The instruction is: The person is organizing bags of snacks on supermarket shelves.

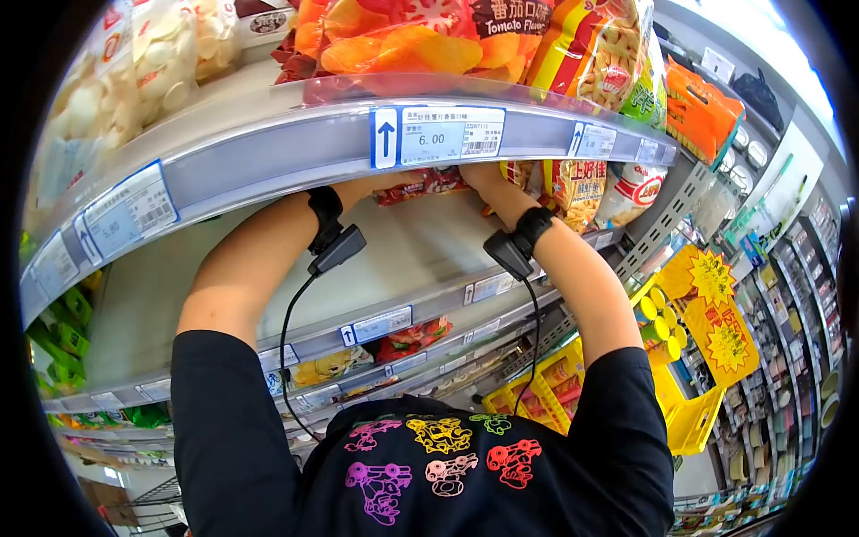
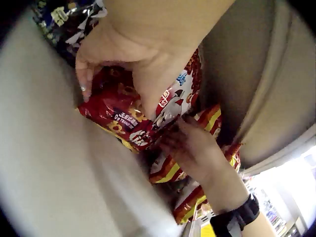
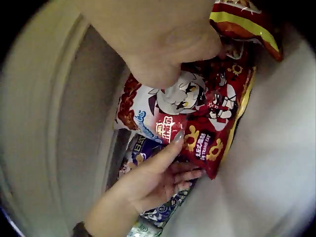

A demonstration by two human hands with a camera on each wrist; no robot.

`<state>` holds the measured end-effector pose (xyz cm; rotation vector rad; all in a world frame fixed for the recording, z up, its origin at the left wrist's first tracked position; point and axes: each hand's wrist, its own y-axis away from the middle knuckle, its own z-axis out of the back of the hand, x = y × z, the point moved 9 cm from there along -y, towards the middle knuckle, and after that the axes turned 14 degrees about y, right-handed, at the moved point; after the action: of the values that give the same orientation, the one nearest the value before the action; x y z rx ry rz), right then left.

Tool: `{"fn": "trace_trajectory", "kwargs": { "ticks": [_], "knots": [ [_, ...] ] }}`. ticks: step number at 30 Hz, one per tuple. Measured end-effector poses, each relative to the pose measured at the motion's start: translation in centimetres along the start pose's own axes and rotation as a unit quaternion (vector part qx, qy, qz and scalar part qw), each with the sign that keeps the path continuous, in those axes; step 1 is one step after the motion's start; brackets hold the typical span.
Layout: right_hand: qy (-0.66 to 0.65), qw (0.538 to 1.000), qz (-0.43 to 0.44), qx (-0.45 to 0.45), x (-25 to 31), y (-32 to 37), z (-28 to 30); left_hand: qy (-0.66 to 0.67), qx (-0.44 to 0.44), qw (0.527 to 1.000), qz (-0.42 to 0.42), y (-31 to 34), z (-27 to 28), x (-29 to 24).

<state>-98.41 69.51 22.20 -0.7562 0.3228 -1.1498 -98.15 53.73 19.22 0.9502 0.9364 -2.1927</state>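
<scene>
Both hands reach in under a shelf to a red snack bag (image 3: pixel 200 123) with a white-haired cartoon figure. My left hand (image 3: pixel 148 185) grips one side of it, thumb on the printed front and fingers at the lower edge. At the opposite side my right hand (image 2: pixel 195 148) holds the bag's edge, its thumb pressed on the front in the right wrist view. The bag stands tilted on the pale shelf board (image 2: pixel 54 148). In the head view the shelf's front edge hides most of both hands. Each wrist wears a black strap with a camera.
Red and yellow striped bags (image 2: pixel 212 121) stand beside the right hand. Dark blue bags (image 3: pixel 165 212) stand beside the left. A price-tagged shelf edge (image 1: pixel 313 134) crosses above the forearms, with large chip bags (image 1: pixel 403 45) on it. Yellow crates (image 1: pixel 546 385) stand at the lower right.
</scene>
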Motion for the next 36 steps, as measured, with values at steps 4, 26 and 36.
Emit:
{"fn": "trace_trajectory", "kwargs": {
  "ticks": [4, 26, 36],
  "knots": [
    [-0.029, 0.984, -0.175, 0.027, 0.3, 4.2, 1.3, -0.066, -0.003, 0.998, 0.005, 0.5, 0.7, -0.9],
    [-0.477, 0.856, -0.189, 0.065, 11.8, 43.7, 10.7, -0.172, -0.043, 0.964, 0.196, 48.2, -26.0, -13.1],
    [-0.564, 0.698, -0.276, 0.343, 22.1, 60.7, 5.5, -0.155, -0.085, 0.933, 0.313, 62.9, -29.4, -17.7]
  ]
}}
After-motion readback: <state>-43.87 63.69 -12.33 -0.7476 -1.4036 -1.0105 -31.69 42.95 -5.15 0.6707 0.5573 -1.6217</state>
